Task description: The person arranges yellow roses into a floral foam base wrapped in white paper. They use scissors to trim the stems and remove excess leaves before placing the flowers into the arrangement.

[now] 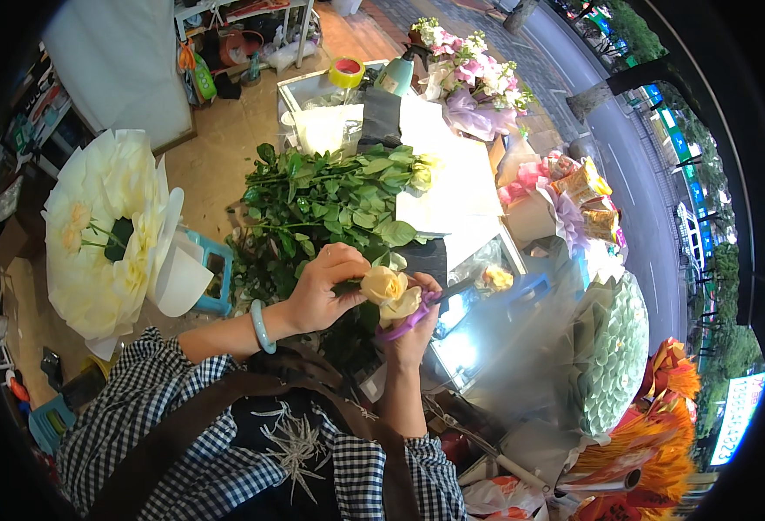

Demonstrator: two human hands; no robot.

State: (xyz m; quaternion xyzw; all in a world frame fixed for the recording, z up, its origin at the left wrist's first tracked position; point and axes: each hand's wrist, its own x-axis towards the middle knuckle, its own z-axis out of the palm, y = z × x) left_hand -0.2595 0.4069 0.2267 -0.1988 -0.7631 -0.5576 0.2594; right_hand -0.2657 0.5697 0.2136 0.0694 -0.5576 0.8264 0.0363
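Note:
A pale peach-yellow rose (386, 288) is between my hands, its bloom facing up. My left hand (330, 282), with a light bracelet on the wrist, pinches the left edge of the bloom between thumb and fingers. Purple-handled scissors (407, 323) are held in my right hand (417, 317), close against the rose's right side; their grey blades point away to the right. The rose's stem is hidden, so I cannot tell which fingers hold it. Just beyond my hands lies a heap of leafy green rose stems (322, 200).
A yellow-wrapped bouquet (109, 243) stands at left beside a blue stool (216, 273). White paper (448, 165), a tape roll (346, 72) and a spray bottle (395, 76) lie beyond the stems. A pale green bouquet (613, 347) and pink-white flowers (478, 74) line the right.

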